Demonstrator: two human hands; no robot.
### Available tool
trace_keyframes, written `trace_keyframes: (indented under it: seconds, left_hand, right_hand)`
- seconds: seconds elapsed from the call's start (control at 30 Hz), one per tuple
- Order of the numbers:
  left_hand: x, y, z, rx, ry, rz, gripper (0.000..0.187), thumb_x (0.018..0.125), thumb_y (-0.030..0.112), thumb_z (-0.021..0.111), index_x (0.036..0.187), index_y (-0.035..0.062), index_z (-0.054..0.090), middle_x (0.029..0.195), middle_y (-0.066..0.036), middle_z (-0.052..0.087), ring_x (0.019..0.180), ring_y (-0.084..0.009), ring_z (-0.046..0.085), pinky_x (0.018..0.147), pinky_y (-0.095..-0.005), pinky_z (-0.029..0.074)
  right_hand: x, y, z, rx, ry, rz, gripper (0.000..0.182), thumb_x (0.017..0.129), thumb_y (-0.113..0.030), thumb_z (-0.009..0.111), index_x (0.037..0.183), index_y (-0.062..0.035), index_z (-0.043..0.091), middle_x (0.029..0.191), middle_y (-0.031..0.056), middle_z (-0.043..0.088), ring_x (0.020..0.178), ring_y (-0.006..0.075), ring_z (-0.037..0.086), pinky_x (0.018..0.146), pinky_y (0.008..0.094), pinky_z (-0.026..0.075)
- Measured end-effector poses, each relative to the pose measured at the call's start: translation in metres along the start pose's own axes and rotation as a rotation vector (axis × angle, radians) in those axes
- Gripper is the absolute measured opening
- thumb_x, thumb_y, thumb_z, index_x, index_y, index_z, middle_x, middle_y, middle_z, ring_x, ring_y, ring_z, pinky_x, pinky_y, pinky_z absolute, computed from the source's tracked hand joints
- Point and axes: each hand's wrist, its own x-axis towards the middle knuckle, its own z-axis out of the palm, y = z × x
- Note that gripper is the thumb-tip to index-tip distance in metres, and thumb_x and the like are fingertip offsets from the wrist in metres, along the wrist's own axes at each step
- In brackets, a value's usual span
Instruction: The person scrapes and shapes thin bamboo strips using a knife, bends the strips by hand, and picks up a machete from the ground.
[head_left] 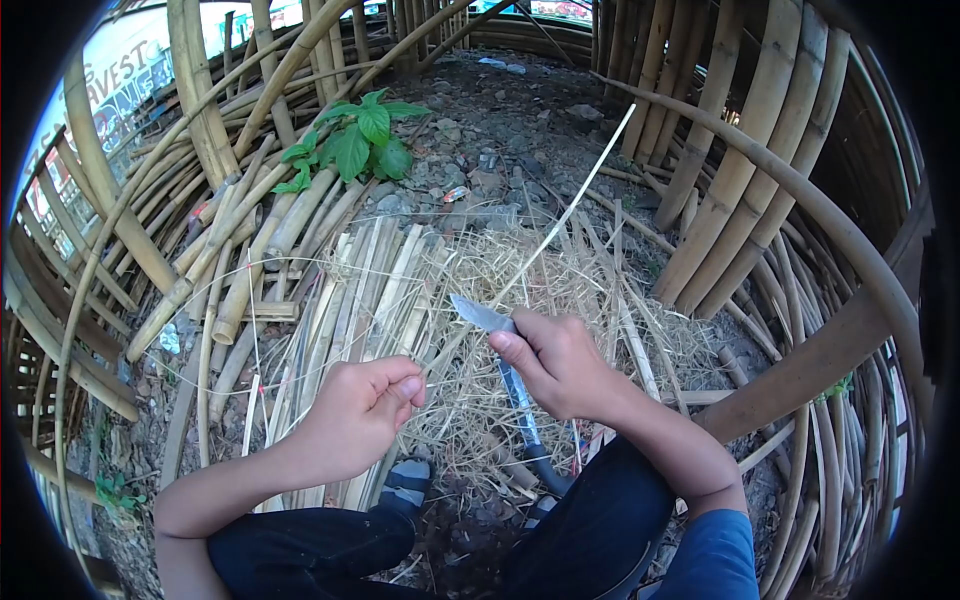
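My right hand (562, 368) is closed around a small knife (480, 313), its blade pointing up and to the left. A thin bamboo strip (566, 215) slants from near my left hand, past the knife, toward the upper right. My left hand (362, 415) pinches the strip's lower end between thumb and fingers. Whether the blade touches the strip is hard to tell. Beneath my right hand, a larger blade with a dark handle (545, 468) lies between my feet, partly hidden by my hand and knee.
Bamboo shavings (480, 390) cover the ground before me. Split bamboo slats (345, 295) lie to the left. Bamboo poles (765, 150) stand on the right, with a curved pole (800, 185) arching across. A leafy plant (355, 140) grows at the upper left.
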Motion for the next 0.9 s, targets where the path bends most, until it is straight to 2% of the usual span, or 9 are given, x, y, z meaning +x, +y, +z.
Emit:
trace_keyframes:
  seconds: [0.07, 0.3, 0.4, 0.5, 0.67, 0.73, 0.8, 0.87, 0.9]
  left_hand:
    - [-0.001, 0.003, 0.002, 0.045, 0.0, 0.019, 0.019, 0.098, 0.008, 0.048, 0.085, -0.0009, 0.059, 0.058, -0.002, 0.05, 0.053, -0.0076, 0.045, 0.05, -0.0266, 0.038]
    - [-0.001, -0.003, 0.005, 0.111, 0.092, 0.112, 0.016, 0.096, 0.004, 0.048, 0.085, -0.0014, 0.059, 0.056, -0.003, 0.05, 0.05, -0.0089, 0.044, 0.047, -0.0274, 0.037]
    - [-0.003, -0.005, 0.003, 0.086, 0.098, 0.107, 0.016, 0.096, 0.003, 0.048, 0.085, -0.0016, 0.059, 0.056, -0.004, 0.05, 0.049, -0.0091, 0.045, 0.047, -0.0272, 0.037]
    - [-0.006, -0.005, 0.001, 0.094, 0.1, 0.115, 0.016, 0.095, 0.002, 0.048, 0.084, -0.0017, 0.059, 0.055, -0.004, 0.05, 0.048, -0.0089, 0.044, 0.047, -0.0268, 0.036]
    - [-0.006, -0.012, 0.001, 0.173, 0.107, 0.133, 0.014, 0.094, 0.001, 0.049, 0.085, -0.0019, 0.059, 0.056, -0.007, 0.052, 0.047, -0.0112, 0.046, 0.047, -0.0277, 0.037]
    - [-0.005, -0.012, 0.004, 0.27, 0.149, 0.202, 0.016, 0.094, 0.001, 0.05, 0.081, -0.0008, 0.059, 0.054, -0.004, 0.049, 0.047, -0.0096, 0.047, 0.047, -0.0267, 0.038]
    - [-0.004, -0.016, 0.006, 0.276, 0.176, 0.266, 0.015, 0.093, 0.0, 0.05, 0.081, -0.0007, 0.059, 0.054, -0.004, 0.049, 0.046, -0.0102, 0.048, 0.046, -0.027, 0.038]
    - [-0.004, -0.019, 0.007, 0.28, 0.207, 0.332, 0.015, 0.093, 0.0, 0.05, 0.081, -0.0006, 0.059, 0.054, -0.005, 0.049, 0.045, -0.0108, 0.048, 0.045, -0.0274, 0.037]
    - [-0.005, -0.02, 0.007, 0.297, 0.226, 0.355, 0.015, 0.092, -0.001, 0.05, 0.081, -0.0005, 0.059, 0.053, -0.005, 0.049, 0.045, -0.0119, 0.048, 0.045, -0.028, 0.037]
  right_hand:
    - [-0.002, -0.002, 0.004, 0.017, -0.008, -0.057, 0.041, 0.099, -0.034, 0.051, 0.074, -0.0011, 0.054, 0.051, 0.015, 0.05, 0.043, 0.0333, 0.052, 0.047, 0.0432, 0.042]
    - [0.001, 0.003, -0.003, -0.059, -0.003, 0.007, 0.045, 0.098, -0.038, 0.051, 0.071, -0.0018, 0.054, 0.051, 0.0148, 0.051, 0.045, 0.0344, 0.053, 0.048, 0.0446, 0.042]
    - [0.003, 0.013, -0.005, -0.081, 0.066, 0.002, 0.046, 0.098, -0.038, 0.051, 0.071, -0.0017, 0.055, 0.05, 0.0139, 0.05, 0.044, 0.0316, 0.052, 0.047, 0.0433, 0.041]
    - [0.005, 0.02, -0.017, -0.015, 0.168, 0.141, 0.046, 0.1, -0.037, 0.049, 0.071, -0.0014, 0.055, 0.049, 0.0122, 0.047, 0.042, 0.0251, 0.05, 0.047, 0.0406, 0.04]
    - [-0.001, 0.019, -0.012, 0.021, 0.101, 0.143, 0.046, 0.1, -0.036, 0.049, 0.07, -0.0004, 0.053, 0.049, 0.013, 0.048, 0.043, 0.0271, 0.051, 0.047, 0.0409, 0.041]
    - [-0.003, 0.013, -0.009, -0.063, 0.061, -0.042, 0.046, 0.099, -0.036, 0.049, 0.071, -0.0006, 0.053, 0.05, 0.0134, 0.049, 0.043, 0.0285, 0.051, 0.047, 0.0414, 0.041]
    - [-0.002, 0.014, -0.01, -0.045, 0.052, -0.036, 0.046, 0.099, -0.037, 0.049, 0.071, -0.0007, 0.054, 0.05, 0.0141, 0.049, 0.044, 0.029, 0.052, 0.047, 0.0418, 0.041]
    - [0.001, 0.021, -0.015, 0.004, 0.12, 0.092, 0.046, 0.099, -0.036, 0.05, 0.071, 0.0, 0.054, 0.05, 0.0145, 0.049, 0.045, 0.0289, 0.052, 0.048, 0.042, 0.041]
    - [0.001, 0.022, -0.019, 0.0, 0.121, 0.091, 0.046, 0.099, -0.036, 0.05, 0.071, 0.0, 0.054, 0.05, 0.0145, 0.049, 0.045, 0.0289, 0.052, 0.048, 0.042, 0.041]
